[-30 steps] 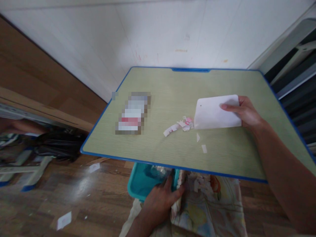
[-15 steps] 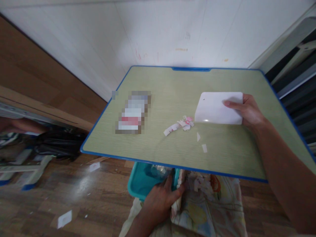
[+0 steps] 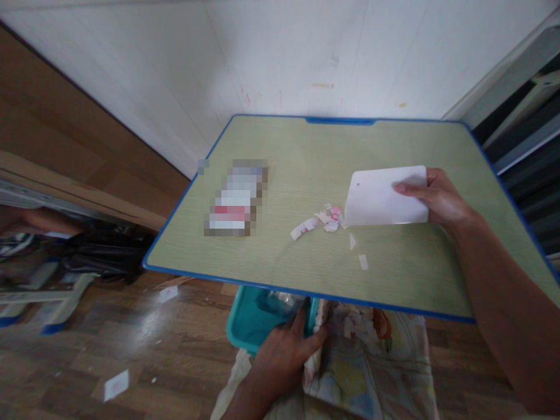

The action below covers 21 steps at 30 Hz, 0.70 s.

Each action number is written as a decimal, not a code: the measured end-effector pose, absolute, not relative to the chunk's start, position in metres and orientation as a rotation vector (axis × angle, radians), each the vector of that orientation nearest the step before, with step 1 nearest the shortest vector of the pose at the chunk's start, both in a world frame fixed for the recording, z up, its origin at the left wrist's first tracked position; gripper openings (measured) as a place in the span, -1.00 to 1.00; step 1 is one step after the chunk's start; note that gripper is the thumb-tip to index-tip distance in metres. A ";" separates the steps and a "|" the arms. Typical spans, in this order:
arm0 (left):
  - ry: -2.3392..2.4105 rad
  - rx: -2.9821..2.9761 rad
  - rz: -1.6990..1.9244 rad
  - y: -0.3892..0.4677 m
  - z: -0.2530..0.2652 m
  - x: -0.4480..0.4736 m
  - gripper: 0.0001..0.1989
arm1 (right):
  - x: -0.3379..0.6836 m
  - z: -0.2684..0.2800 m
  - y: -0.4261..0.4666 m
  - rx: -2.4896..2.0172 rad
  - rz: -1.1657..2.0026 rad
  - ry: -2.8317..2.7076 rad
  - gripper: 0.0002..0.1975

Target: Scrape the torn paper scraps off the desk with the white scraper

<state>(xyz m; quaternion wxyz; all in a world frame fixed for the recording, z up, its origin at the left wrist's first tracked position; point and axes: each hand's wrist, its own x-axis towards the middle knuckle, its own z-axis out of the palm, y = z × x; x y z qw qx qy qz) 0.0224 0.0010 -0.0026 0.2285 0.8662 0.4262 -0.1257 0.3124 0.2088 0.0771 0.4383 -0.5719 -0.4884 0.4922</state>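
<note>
My right hand point(image 3: 444, 195) grips a thin white plastic sheet point(image 3: 385, 201) with rounded corners and a small hole, its thumb on top and the other fingers hidden beneath. The sheet's left edge meets a small heap of torn paper scraps point(image 3: 330, 219) on the table point(image 3: 280, 146). Two loose paper bits point(image 3: 363, 262) lie just in front of it. Below the table's front edge, my left hand point(image 3: 286, 353) clasps the right-hand rim of a teal plastic basin point(image 3: 238, 332), which holds something clear and shiny point(image 3: 284, 300).
A blurred-out flat object point(image 3: 231, 198) lies on the table's left side. Patterned cloth point(image 3: 371, 361) with paper scraps on it is beneath the front edge. Paper pieces point(image 3: 116, 385) litter the wooden floor. Someone else's arm point(image 3: 41, 221) shows at far left, near a black bag point(image 3: 105, 254).
The white sheet has tilted and shifted slightly toward me with my right hand, its left edge now at the scraps. My left hand stays on the basin.
</note>
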 end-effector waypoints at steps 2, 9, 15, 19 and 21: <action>1.173 2.387 -0.352 0.001 -0.002 0.023 -0.36 | 0.313 0.077 0.208 -1.447 1.236 -1.246 -0.83; 1.179 2.382 -0.385 0.002 0.000 0.024 -0.35 | 0.314 0.077 0.209 -1.435 1.222 -1.214 -0.84; 1.192 2.351 -0.369 0.001 0.000 0.023 -0.37 | 0.313 0.075 0.209 -1.433 1.222 -1.229 -0.83; 1.183 2.363 -0.346 0.001 0.000 0.023 -0.35 | 0.312 0.076 0.209 -1.455 1.194 -1.268 -0.83; 1.184 2.362 -0.346 0.001 -0.001 0.023 -0.36 | 0.310 0.079 0.208 -1.471 1.156 -1.300 -0.84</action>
